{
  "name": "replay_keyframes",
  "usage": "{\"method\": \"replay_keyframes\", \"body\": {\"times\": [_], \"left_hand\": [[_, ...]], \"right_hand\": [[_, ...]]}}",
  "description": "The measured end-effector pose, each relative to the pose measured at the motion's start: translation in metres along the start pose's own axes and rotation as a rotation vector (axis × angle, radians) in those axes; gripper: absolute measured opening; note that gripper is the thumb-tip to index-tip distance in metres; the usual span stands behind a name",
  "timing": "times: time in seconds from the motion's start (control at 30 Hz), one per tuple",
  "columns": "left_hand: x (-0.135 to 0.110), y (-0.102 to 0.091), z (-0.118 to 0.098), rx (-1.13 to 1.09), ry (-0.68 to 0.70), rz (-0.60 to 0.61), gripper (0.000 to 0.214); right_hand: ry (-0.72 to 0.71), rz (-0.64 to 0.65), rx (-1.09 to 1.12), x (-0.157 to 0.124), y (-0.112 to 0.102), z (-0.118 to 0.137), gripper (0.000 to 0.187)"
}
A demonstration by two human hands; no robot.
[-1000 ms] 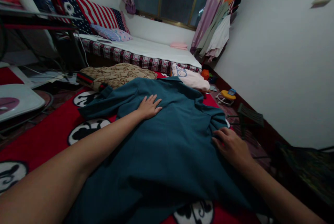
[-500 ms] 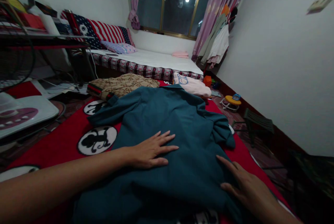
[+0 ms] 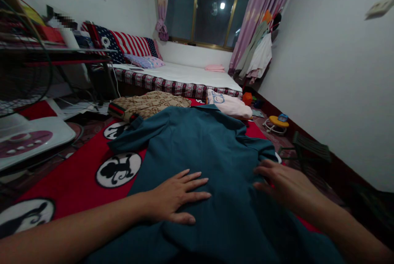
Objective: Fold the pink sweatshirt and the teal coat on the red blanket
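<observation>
A teal collared shirt (image 3: 197, 145) lies spread on a red blanket (image 3: 76, 173) with black-and-white round prints, its collar pointing away from me. My left hand (image 3: 177, 196) rests flat on the middle of the shirt, fingers spread. Over the shirt's right side, close to the right sleeve, is my right hand (image 3: 278, 180). Its fingers are bent, with a gap between the thumb and forefinger, and nothing shows in it. The left sleeve stretches out over the blanket. Part of the right sleeve is hidden behind my right hand.
Beyond the collar lie a folded brown patterned cloth (image 3: 150, 104) and a folded pink cloth (image 3: 229, 104). A bed (image 3: 184, 73) stands under the window. At left are a cluttered desk (image 3: 83, 52) and a white appliance (image 3: 33, 136); at right, a yellow stool (image 3: 277, 121) and a dark folding stool (image 3: 310, 149).
My right hand has moved up along the shirt's right edge to near the sleeve, its fingers more bent. My left hand still lies flat on the shirt. The view has shifted slightly.
</observation>
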State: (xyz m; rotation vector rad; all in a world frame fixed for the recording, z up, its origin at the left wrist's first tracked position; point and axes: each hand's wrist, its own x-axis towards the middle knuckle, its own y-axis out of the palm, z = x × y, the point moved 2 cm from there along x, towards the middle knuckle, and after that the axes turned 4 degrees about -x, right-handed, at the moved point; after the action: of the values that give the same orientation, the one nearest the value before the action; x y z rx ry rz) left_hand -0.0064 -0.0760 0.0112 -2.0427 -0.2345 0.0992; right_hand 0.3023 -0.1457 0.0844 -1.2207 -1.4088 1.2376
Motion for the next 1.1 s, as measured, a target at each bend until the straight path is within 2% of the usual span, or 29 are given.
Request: {"method": "replay_keyframes", "body": {"times": [0.1,0.17,0.23,0.33,0.4,0.47,0.57,0.63,0.67,0.73,0.83,0.9,0.97,1.03,1.1], "left_hand": [[0.0,0.0,0.0,-0.012,0.006,-0.006,0.07],[-0.001,0.002,0.001,-0.024,0.012,-0.026,0.07],[-0.003,0.005,0.001,-0.043,0.006,-0.049,0.069],[-0.007,0.004,0.006,-0.086,-0.044,-0.132,0.062],[-0.015,-0.006,0.019,-0.067,-0.119,-0.272,0.053],[-0.031,-0.024,0.042,0.042,-0.251,-0.516,0.042],[-0.075,-0.054,0.088,0.338,-0.586,-0.913,0.037],[-0.109,-0.066,0.117,0.492,-0.865,-0.99,0.05],[-0.124,-0.068,0.129,0.513,-0.991,-0.973,0.057],[-0.148,-0.069,0.144,0.47,-1.132,-0.874,0.063],[-0.163,-0.071,0.151,0.328,-1.194,-0.764,0.053],[-0.159,-0.082,0.149,0.276,-1.216,-0.719,0.043],[-0.145,-0.1,0.145,0.21,-1.215,-0.601,0.03],[-0.127,-0.124,0.143,0.099,-1.218,-0.439,0.016],[-0.104,-0.154,0.14,0.01,-1.241,-0.356,0.006]], "right_hand": [[-0.159,-0.097,0.08,0.053,-0.003,0.038,0.048],[-0.23,-0.104,0.119,0.086,0.011,0.057,0.062],[-0.213,-0.05,0.154,0.112,0.035,0.066,0.067],[-0.073,-0.007,0.205,0.136,0.072,0.063,0.061],[-0.018,-0.055,0.251,0.142,0.089,0.057,0.057],[-0.026,-0.13,0.322,0.144,0.098,0.05,0.053],[-0.058,-0.259,0.461,0.143,0.103,0.043,0.047],[-0.067,-0.342,0.525,0.143,0.104,0.041,0.046],[-0.07,-0.376,0.541,0.143,0.103,0.041,0.045],[-0.081,-0.427,0.547,0.143,0.103,0.043,0.045],[-0.094,-0.475,0.538,0.143,0.102,0.046,0.042],[-0.1,-0.491,0.534,0.142,0.101,0.048,0.041],[-0.106,-0.498,0.534,0.142,0.101,0.048,0.04],[-0.111,-0.501,0.533,0.142,0.101,0.048,0.039],[-0.111,-0.502,0.535,0.142,0.101,0.048,0.039]]}}
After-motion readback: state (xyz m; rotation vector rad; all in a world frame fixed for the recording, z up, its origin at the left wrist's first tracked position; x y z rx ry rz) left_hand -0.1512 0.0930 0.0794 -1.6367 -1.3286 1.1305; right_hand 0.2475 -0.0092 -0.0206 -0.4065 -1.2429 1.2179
